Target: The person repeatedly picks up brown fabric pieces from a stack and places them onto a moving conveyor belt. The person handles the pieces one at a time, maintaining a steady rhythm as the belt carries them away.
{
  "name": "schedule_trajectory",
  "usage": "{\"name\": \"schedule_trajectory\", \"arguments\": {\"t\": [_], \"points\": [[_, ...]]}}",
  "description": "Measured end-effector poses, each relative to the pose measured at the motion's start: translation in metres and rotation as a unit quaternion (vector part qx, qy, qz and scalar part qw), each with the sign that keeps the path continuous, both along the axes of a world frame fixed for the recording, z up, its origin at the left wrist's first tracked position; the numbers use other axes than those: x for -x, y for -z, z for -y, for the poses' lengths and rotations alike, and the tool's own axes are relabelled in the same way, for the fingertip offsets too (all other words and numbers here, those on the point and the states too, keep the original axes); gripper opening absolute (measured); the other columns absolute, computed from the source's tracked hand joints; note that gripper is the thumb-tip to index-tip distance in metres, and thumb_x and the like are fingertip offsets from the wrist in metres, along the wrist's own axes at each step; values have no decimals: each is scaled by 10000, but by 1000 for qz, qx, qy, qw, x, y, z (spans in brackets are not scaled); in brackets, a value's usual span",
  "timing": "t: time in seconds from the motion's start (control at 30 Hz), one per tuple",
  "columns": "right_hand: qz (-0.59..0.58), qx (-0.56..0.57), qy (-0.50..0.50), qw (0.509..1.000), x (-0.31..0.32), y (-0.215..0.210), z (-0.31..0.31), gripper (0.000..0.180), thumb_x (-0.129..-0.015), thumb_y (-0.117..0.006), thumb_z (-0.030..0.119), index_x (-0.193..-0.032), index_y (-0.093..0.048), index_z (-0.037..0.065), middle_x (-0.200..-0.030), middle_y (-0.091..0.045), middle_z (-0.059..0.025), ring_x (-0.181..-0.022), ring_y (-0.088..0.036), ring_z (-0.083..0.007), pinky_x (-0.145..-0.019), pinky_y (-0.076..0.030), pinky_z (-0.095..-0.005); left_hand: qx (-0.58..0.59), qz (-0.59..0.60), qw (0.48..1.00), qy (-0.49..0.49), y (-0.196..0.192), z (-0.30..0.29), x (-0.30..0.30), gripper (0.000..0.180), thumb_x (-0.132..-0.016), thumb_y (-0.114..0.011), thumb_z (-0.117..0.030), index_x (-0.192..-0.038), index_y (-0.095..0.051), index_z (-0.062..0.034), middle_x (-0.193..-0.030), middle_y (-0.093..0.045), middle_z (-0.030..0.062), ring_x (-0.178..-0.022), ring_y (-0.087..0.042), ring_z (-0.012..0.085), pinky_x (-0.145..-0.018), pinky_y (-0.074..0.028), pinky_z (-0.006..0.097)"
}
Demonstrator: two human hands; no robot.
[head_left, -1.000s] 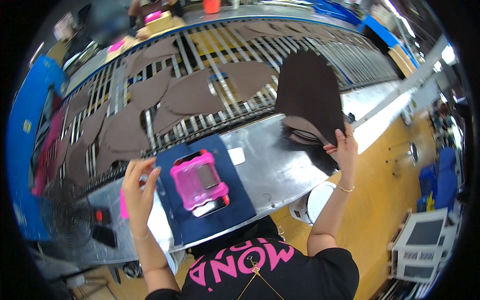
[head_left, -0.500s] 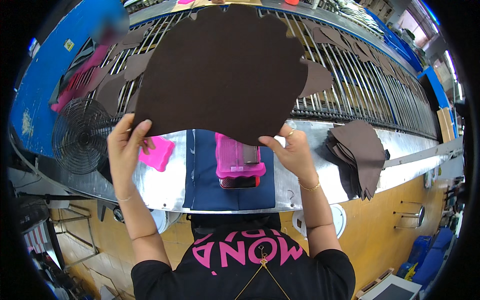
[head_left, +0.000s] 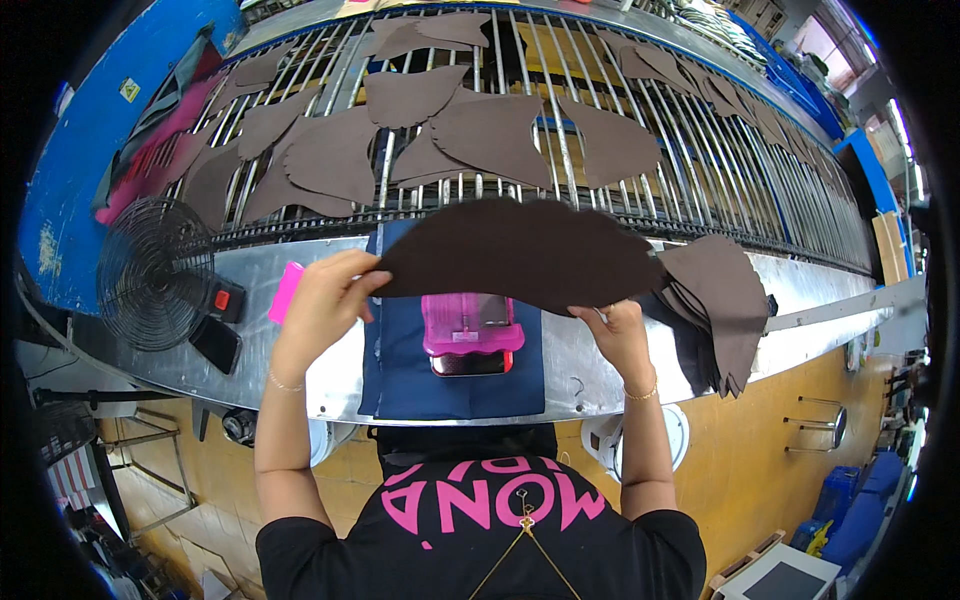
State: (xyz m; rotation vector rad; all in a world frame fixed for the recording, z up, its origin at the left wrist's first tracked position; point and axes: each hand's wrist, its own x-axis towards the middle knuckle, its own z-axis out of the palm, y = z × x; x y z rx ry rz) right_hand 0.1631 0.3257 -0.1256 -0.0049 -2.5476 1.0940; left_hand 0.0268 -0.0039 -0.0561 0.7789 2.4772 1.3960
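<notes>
Between my two hands hangs a dark brown cut panel (head_left: 520, 250) of fabric or leather-like sheet, with a scalloped far edge. My left hand (head_left: 335, 290) pinches its left corner between thumb and fingers. At the lower right edge, my right hand (head_left: 617, 335) grips it the same way. Beneath the panel, a pink plastic case (head_left: 465, 330) with a clear lid rests on a dark blue cloth (head_left: 400, 380), a red-edged phone-like object (head_left: 470, 364) under its near end. A pink piece (head_left: 287, 292) lies beside my left hand, partly hidden.
Beyond the metal table (head_left: 335, 375) runs a conveyor of metal bars (head_left: 700, 180) carrying several brown panels (head_left: 487, 135). A stack of brown panels (head_left: 720, 300) overhangs the table's right front edge. At left stands a black wire fan (head_left: 155, 275) by a dark flat object (head_left: 217, 345).
The panel has come down from in front of the conveyor, now tilted and foreshortened over the table. Both my hands moved right and lower, still gripping it. The conveyor's panels are uncovered.
</notes>
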Motion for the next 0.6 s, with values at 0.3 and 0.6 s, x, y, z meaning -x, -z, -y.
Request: {"name": "schedule_trajectory", "arguments": {"t": [0.3, 0.6], "points": [[31, 210, 199, 957, -99, -24, -75, 111, -815, -651, -56, -917, -673, -21, -790, -649, -4, -746, -562, -70, -664, -450, -235, 92, -224, 945, 220, 0, -104, -2, 109, -797, -696, -163, -817, -679, -57, -829, -558, 86, -640, -608, 278, -560, -486, 372], [-34, 219, 229, 948, -36, -54, -207, 357, -938, -571, 104, -1251, -533, -62, -1135, -629, -103, -1051, -554, -132, -947, -404, -260, 40, -220, 958, 179, -47, -124, -6, 305, -815, -703, -278, -1024, -619, -72, -909, -543, 109, -729, -619, 292, -588, -502, 403]]}}
